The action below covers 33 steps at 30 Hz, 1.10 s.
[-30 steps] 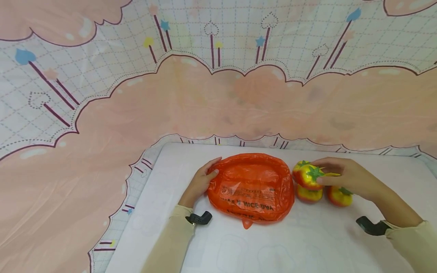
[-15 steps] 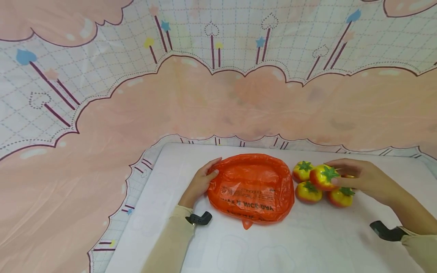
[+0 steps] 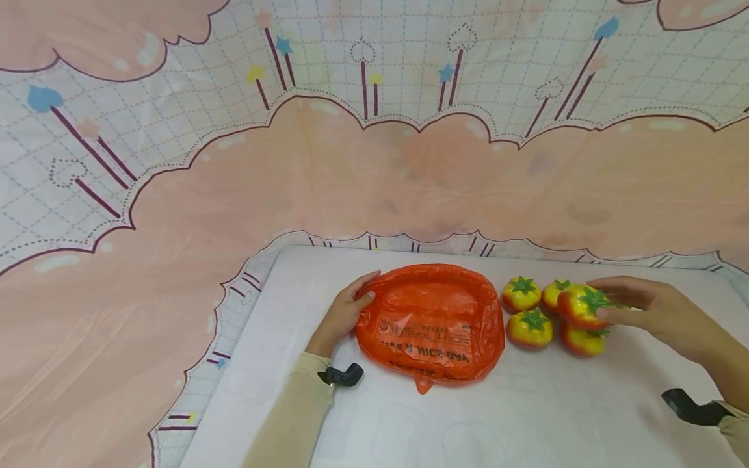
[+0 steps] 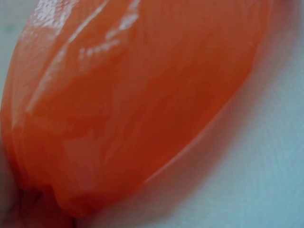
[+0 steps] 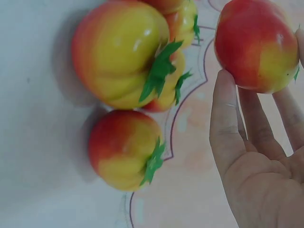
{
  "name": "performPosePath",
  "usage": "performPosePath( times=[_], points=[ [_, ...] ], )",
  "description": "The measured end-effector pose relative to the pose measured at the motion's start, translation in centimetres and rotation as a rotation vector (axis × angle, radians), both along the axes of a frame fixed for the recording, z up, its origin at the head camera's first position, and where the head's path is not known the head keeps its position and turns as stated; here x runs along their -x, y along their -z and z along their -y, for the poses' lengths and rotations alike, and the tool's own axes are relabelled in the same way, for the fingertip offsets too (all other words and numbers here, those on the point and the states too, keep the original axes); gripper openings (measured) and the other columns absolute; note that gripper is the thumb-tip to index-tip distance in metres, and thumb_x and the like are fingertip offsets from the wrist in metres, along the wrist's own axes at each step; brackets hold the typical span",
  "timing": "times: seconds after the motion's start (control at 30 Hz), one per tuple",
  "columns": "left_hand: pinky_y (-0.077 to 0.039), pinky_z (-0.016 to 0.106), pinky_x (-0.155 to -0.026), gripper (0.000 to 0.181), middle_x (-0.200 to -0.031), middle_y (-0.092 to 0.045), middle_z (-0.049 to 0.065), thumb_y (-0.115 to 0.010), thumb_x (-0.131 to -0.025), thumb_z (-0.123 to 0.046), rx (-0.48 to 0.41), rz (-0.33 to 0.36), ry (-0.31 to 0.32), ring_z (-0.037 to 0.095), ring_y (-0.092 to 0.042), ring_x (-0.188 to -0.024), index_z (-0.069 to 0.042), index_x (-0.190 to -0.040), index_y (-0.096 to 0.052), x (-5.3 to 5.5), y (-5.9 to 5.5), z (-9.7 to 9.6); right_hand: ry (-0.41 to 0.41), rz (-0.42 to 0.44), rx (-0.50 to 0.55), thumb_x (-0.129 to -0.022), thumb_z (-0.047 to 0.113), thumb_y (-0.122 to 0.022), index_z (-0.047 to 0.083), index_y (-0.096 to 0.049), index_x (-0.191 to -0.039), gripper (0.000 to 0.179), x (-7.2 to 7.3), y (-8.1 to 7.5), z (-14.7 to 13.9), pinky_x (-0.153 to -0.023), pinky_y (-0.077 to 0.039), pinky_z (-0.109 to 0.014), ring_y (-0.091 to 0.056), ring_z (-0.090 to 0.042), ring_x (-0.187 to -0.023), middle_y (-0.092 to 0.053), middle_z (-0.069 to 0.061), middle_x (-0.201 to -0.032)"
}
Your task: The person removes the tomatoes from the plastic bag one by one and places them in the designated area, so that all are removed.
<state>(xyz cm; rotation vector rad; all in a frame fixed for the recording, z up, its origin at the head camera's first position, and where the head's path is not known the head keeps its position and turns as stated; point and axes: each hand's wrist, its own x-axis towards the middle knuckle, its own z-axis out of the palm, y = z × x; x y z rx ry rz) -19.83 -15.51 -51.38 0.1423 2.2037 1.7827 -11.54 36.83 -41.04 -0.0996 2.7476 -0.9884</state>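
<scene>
My left hand (image 3: 345,312) grips the left rim of a shallow oval container (image 3: 430,325) covered in red plastic bag with dark printed letters, thumb over the edge. Up close, the left wrist view shows the shiny, creased bag (image 4: 142,104) drawn over its curved side. My right hand (image 3: 649,309) holds a red-and-yellow toy tomato (image 3: 579,307) with green leaves, between thumb and fingers. In the right wrist view the held tomato (image 5: 256,47) sits at the fingertips, away from the others. It overlaps the front right tomato (image 3: 583,339) in the head view.
Right of the container, more toy tomatoes lie on the white table: a back left one (image 3: 521,294), a front left one (image 3: 530,329) and one behind the held one (image 3: 552,296). A cloud-patterned cloth (image 3: 409,175) hangs behind the table's far edge.
My right hand has moved right with the tomato, from above the left tomatoes to over the right ones, uncovering the left pair. The left hand and the container stay where they were.
</scene>
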Motion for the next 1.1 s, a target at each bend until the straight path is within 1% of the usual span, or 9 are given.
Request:
performPosePath(
  times=[0.03,0.13,0.17,0.23,0.3,0.47,0.6,0.83,1.1],
  points=[
    [-0.042,0.049,-0.117,0.046,-0.158,-0.046,-0.007,-0.054,-0.106,-0.020,-0.006,0.003,0.002,0.026,-0.043,-0.146,-0.037,-0.149,-0.052,0.0,0.0,0.0,0.007,0.000,0.002,-0.096,0.041,-0.070,0.012,-0.053,-0.146,0.060,-0.1,0.1,-0.2,-0.092,-0.054,-0.066,-0.055,-0.011,-0.114,-0.056,-0.004,-0.142],
    [-0.044,0.048,-0.116,0.045,-0.157,-0.047,-0.006,-0.054,-0.106,-0.019,-0.023,0.004,0.007,0.026,-0.045,-0.145,-0.038,-0.146,-0.054,0.0,0.0,0.0,0.019,-0.001,-0.001,-0.096,0.041,-0.070,0.010,-0.051,-0.147,0.063,-0.3,0.4,-0.9,-0.093,-0.052,-0.070,-0.055,-0.016,-0.115,-0.054,-0.006,-0.142],
    [-0.044,0.048,-0.115,0.044,-0.157,-0.047,-0.006,-0.054,-0.106,-0.019,-0.028,0.006,0.008,0.026,-0.046,-0.144,-0.039,-0.146,-0.054,0.0,0.0,0.0,0.023,0.000,-0.001,-0.096,0.041,-0.070,0.009,-0.050,-0.147,0.063,-0.3,0.5,-1.1,-0.093,-0.051,-0.070,-0.055,-0.022,-0.117,-0.054,0.000,-0.139],
    [-0.044,0.048,-0.116,0.044,-0.157,-0.047,-0.006,-0.054,-0.106,-0.020,-0.024,0.003,0.008,0.026,-0.045,-0.145,-0.039,-0.146,-0.054,-0.1,0.0,0.0,0.026,0.000,-0.006,-0.097,0.041,-0.069,0.007,-0.048,-0.148,0.064,-0.5,0.6,-1.6,-0.093,-0.050,-0.072,-0.050,-0.040,-0.121,-0.052,-0.010,-0.143],
    [-0.042,0.049,-0.117,0.045,-0.158,-0.046,-0.006,-0.054,-0.106,-0.020,-0.015,-0.005,0.006,0.026,-0.043,-0.146,-0.038,-0.147,-0.053,-0.1,-0.1,0.0,0.032,0.007,-0.007,-0.099,0.040,-0.067,0.004,-0.046,-0.148,0.065,-0.7,0.8,-2.1,-0.093,-0.050,-0.073,-0.047,-0.047,-0.123,-0.047,-0.019,-0.148],
    [-0.042,0.050,-0.118,0.047,-0.158,-0.045,-0.007,-0.054,-0.106,-0.021,-0.005,-0.006,0.007,0.026,-0.043,-0.147,-0.035,-0.150,-0.050,-0.2,-0.2,-0.1,0.059,0.046,-0.005,-0.100,0.041,-0.065,-0.002,-0.040,-0.150,0.070,-1.1,1.0,-3.1,-0.092,-0.050,-0.073,-0.046,-0.053,-0.122,-0.038,-0.034,-0.151],
    [-0.044,0.048,-0.116,0.046,-0.158,-0.046,-0.007,-0.054,-0.106,-0.021,-0.009,0.005,0.009,0.026,-0.045,-0.145,-0.036,-0.150,-0.051,-0.1,-0.1,-0.1,0.078,0.056,-0.013,-0.101,0.042,-0.063,-0.005,-0.038,-0.150,0.072,-1.4,1.2,-3.6,-0.089,-0.053,-0.070,-0.047,-0.053,-0.119,-0.039,-0.037,-0.149],
    [-0.044,0.048,-0.116,0.045,-0.157,-0.046,-0.006,-0.054,-0.106,-0.020,-0.004,0.002,0.001,0.026,-0.046,-0.144,-0.039,-0.147,-0.053,-0.2,0.0,0.0,0.128,0.138,0.020,-0.102,0.046,-0.059,-0.008,-0.028,-0.153,0.082,-1.9,1.7,-4.5,-0.093,-0.042,-0.079,-0.040,-0.059,-0.124,-0.030,-0.040,-0.152],
    [-0.043,0.048,-0.117,0.043,-0.156,-0.048,-0.005,-0.054,-0.106,-0.019,-0.011,-0.009,0.002,0.025,-0.045,-0.144,-0.040,-0.144,-0.056,-0.3,-0.3,0.0,0.148,0.155,-0.016,-0.102,0.049,-0.058,-0.011,-0.025,-0.153,0.085,-2.5,2.5,-5.5,-0.089,-0.048,-0.074,-0.042,-0.061,-0.121,-0.027,-0.044,-0.150]
  ],
)
